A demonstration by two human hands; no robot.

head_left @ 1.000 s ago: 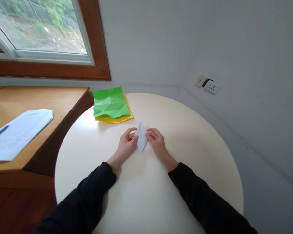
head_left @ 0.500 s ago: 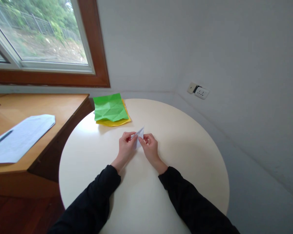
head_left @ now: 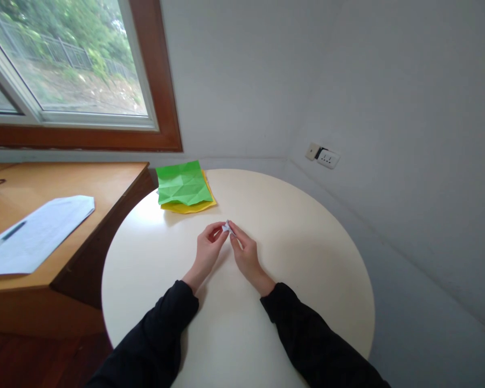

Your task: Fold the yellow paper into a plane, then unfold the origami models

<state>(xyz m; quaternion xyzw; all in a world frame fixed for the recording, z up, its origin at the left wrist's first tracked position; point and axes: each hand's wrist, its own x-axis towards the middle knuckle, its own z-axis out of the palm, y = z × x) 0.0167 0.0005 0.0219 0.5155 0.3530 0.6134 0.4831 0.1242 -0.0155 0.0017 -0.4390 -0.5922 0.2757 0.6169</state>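
Observation:
A small folded white paper (head_left: 227, 227) is pinched between both my hands above the round cream table (head_left: 315, 258). My left hand (head_left: 208, 252) grips it from the left with fingertips curled. From the right, my right hand (head_left: 243, 252) presses its fingertips against the same piece. The hands touch each other at the fingertips, and they hide most of the paper; only a small white tip shows.
A creased green sheet (head_left: 184, 183) lies on a yellow sheet (head_left: 189, 205) at the table's far left edge. A wooden desk (head_left: 64, 183) on the left carries white printed papers (head_left: 32, 234) with a pen (head_left: 4, 237). Wall sockets (head_left: 323, 156) sit at the right.
The white paper was a tall pointed shape held open between the hands; it has been folded down and now shows only as a small tip. The hands have come together.

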